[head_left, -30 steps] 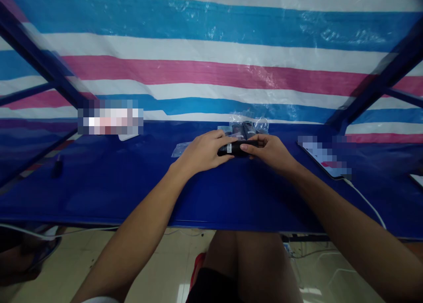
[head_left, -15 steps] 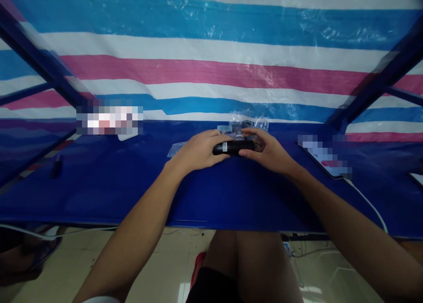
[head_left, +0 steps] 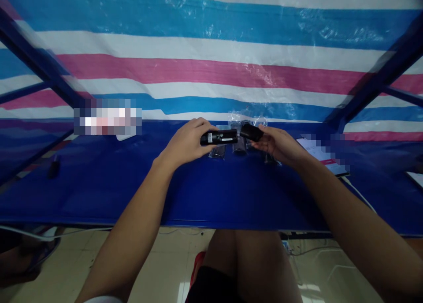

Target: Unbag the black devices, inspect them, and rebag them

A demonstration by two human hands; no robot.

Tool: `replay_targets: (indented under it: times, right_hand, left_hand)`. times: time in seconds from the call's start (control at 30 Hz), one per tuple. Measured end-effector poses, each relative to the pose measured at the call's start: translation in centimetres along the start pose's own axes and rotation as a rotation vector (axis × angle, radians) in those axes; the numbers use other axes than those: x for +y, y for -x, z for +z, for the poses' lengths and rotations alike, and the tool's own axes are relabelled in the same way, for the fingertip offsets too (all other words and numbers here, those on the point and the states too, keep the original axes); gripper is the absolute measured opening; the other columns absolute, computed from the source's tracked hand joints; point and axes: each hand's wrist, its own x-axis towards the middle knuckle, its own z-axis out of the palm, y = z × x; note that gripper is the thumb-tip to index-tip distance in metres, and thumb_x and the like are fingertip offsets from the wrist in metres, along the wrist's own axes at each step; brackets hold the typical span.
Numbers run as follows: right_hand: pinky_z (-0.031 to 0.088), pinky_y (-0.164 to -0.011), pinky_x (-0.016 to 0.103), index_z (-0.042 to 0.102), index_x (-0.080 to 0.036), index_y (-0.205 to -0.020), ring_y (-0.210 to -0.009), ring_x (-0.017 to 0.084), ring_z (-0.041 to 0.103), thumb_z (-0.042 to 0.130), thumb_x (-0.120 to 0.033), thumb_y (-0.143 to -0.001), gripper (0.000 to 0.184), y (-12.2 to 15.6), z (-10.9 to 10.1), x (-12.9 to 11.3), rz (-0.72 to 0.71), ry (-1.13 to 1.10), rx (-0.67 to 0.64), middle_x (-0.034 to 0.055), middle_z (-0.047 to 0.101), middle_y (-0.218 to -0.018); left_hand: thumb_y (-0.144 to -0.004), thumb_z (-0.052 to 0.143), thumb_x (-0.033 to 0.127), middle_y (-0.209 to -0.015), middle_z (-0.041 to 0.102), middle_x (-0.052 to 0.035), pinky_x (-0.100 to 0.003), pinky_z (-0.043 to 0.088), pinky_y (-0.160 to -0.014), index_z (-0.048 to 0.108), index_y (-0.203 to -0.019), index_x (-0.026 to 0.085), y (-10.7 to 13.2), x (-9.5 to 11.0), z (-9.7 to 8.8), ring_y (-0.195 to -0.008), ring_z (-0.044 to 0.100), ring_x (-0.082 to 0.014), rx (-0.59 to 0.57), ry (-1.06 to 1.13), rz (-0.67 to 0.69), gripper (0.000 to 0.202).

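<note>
My left hand [head_left: 185, 142] is closed round a long black stick-shaped device [head_left: 220, 138] with a white label, holding it level above the blue table [head_left: 99, 184]. My right hand [head_left: 279, 144] pinches a short black cap-like piece [head_left: 251, 132], a small gap away from the right end of the device. Under and behind both hands lie clear plastic bags with more black parts [head_left: 239, 147].
A phone [head_left: 325, 157] with a white cable [head_left: 360, 197] lies on the table to the right. A small black object [head_left: 53, 166] sits at the far left, a white item [head_left: 127, 136] behind it. A striped tarp [head_left: 211, 51] hangs behind. My knees show below the table edge.
Both hands lifted from the table and moved apart. The black cap-like piece came off the end of the device and is now in my right hand.
</note>
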Motion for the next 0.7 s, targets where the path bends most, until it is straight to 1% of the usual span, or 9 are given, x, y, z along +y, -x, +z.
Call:
replay_targets:
  times: [0.1, 0.2, 0.27, 0.37, 0.43, 0.6, 0.7]
  right_hand:
    - [0.072, -0.083, 0.036, 0.083, -0.02, -0.106, -0.085, 0.023, 0.078, 0.083, -0.051, -0.096, 0.033, 0.2, 0.0, 0.0, 0.106, 0.0, -0.047, 0.013, 0.083, -0.098]
    - [0.07, -0.075, 0.035, 0.082, -0.017, -0.103, -0.075, 0.021, 0.074, 0.082, -0.05, -0.098, 0.033, 0.2, 0.1, 0.0, 0.152, 0.017, -0.05, 0.0126, 0.081, -0.093]
    - [0.068, -0.07, 0.031, 0.081, -0.017, -0.1, -0.072, 0.019, 0.073, 0.084, -0.048, -0.096, 0.031, 0.2, 0.3, -0.2, 0.172, 0.0, -0.035, 0.0111, 0.079, -0.088]
    - [0.066, -0.068, 0.026, 0.081, -0.015, -0.101, -0.073, 0.017, 0.072, 0.086, -0.042, -0.096, 0.027, 0.4, 0.7, -0.4, 0.182, -0.03, -0.018, 0.0102, 0.078, -0.088]
    - [0.065, -0.066, 0.026, 0.081, -0.014, -0.101, -0.073, 0.016, 0.071, 0.086, -0.039, -0.095, 0.026, 0.6, 0.9, -0.6, 0.181, -0.034, -0.008, 0.0103, 0.078, -0.089]
    - [0.063, -0.063, 0.027, 0.08, -0.015, -0.097, -0.069, 0.016, 0.068, 0.088, -0.04, -0.093, 0.027, 0.8, 1.1, -0.9, 0.176, -0.019, -0.012, 0.0082, 0.075, -0.084]
    - [0.063, -0.064, 0.026, 0.08, -0.013, -0.098, -0.069, 0.016, 0.068, 0.088, -0.041, -0.092, 0.029, 0.7, 1.1, -0.9, 0.179, -0.011, -0.007, 0.0089, 0.075, -0.085]
  left_hand:
    - [-0.091, 0.08, 0.025, -0.122, 0.07, -0.009, -0.045, 0.055, -0.101, 0.072, -0.131, 0.023, 0.0, -0.3, 0.2, -0.115, 0.067, -0.0291, 0.008, -0.022, 0.018, 0.041]
    - [-0.091, 0.08, 0.024, -0.121, 0.069, -0.0081, -0.045, 0.055, -0.099, 0.071, -0.131, 0.024, 0.1, -0.4, 0.3, -0.115, 0.066, -0.0286, 0.013, -0.033, 0.022, 0.041]
    - [-0.091, 0.08, 0.022, -0.122, 0.068, -0.0081, -0.044, 0.055, -0.1, 0.07, -0.132, 0.025, 0.1, -0.4, 0.3, -0.115, 0.065, -0.0284, 0.022, -0.038, 0.031, 0.043]
    - [-0.092, 0.08, 0.022, -0.122, 0.068, -0.0079, -0.044, 0.054, -0.1, 0.07, -0.133, 0.025, 0.1, -0.5, 0.3, -0.115, 0.065, -0.0282, 0.028, -0.043, 0.038, 0.043]
    - [-0.093, 0.079, 0.024, -0.121, 0.068, -0.0079, -0.044, 0.054, -0.099, 0.07, -0.134, 0.025, 0.1, -0.6, 0.3, -0.115, 0.065, -0.0282, 0.026, -0.04, 0.035, 0.042]
    - [-0.093, 0.08, 0.024, -0.122, 0.067, -0.0086, -0.045, 0.055, -0.102, 0.07, -0.134, 0.025, 0.2, -0.4, 0.1, -0.116, 0.064, -0.0291, 0.024, -0.021, 0.039, 0.042]
    - [-0.093, 0.08, 0.024, -0.123, 0.067, -0.0087, -0.046, 0.055, -0.102, 0.07, -0.134, 0.026, 0.2, -0.3, 0.1, -0.117, 0.064, -0.0293, 0.015, -0.02, 0.038, 0.042]
